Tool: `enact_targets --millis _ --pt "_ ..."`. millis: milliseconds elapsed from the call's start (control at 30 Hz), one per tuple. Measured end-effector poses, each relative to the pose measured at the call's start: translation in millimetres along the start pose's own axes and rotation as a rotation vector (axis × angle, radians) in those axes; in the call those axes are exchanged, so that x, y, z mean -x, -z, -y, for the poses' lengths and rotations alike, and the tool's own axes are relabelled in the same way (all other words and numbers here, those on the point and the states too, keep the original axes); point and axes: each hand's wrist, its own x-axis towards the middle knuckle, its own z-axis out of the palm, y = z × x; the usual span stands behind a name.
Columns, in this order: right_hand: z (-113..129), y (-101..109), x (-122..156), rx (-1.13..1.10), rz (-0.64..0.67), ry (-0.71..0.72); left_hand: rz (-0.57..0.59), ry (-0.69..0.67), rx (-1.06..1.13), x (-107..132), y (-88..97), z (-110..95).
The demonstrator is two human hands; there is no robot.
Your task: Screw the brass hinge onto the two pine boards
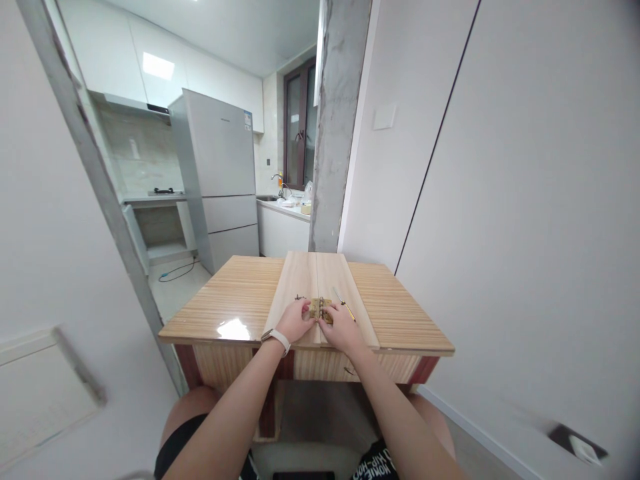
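A brass-coloured hinge (321, 307) lies opened flat across the seam between two pale wooden boards, the left board (298, 273) and the right board (334, 270). My left hand (294, 321) has its fingers closed on the hinge's left leaf. On the right leaf, my right hand (343, 327) grips with thumb and fingers. A screwdriver (348, 311) with a yellow and dark handle rests on the right board, just beyond my right hand. Small dark screws (299, 297) sit on the left board near my left fingertips.
The boards lie across a striped wooden table (225, 293) with a drawer handle (349, 371) in front. White wall panels (500, 200) rise at the right. Beyond the table are a grey fridge (225, 153), a sink (267, 198) and a cable (177, 270) on the floor.
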Motion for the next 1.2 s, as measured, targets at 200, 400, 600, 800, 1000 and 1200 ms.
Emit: enact_targets --millis 200,400,600,800,1000,1200 --pt "-5.6 -9.0 2.6 -0.049 -0.003 0.034 -0.004 0.026 0.067 0.8 -0.6 0.5" --pt "-3.6 -9.7 1.6 -0.061 0.020 0.011 -0.004 0.051 0.096 -1.2 -2.4 6.4" --pt "-3.5 -8.1 0.3 -0.069 0.051 -0.007 0.005 0.034 0.088 -0.6 -1.7 6.2" --pt "-4.9 -9.0 0.7 -0.089 0.038 0.001 0.018 0.030 0.091 0.6 1.3 1.6" --pt "-1.2 -3.7 0.9 -0.148 0.007 -0.082 0.018 0.018 0.116 0.9 0.9 3.7" --pt "-2.8 -1.9 -0.3 -0.181 0.046 -0.178 0.045 0.000 0.091 2.8 2.5 2.4"
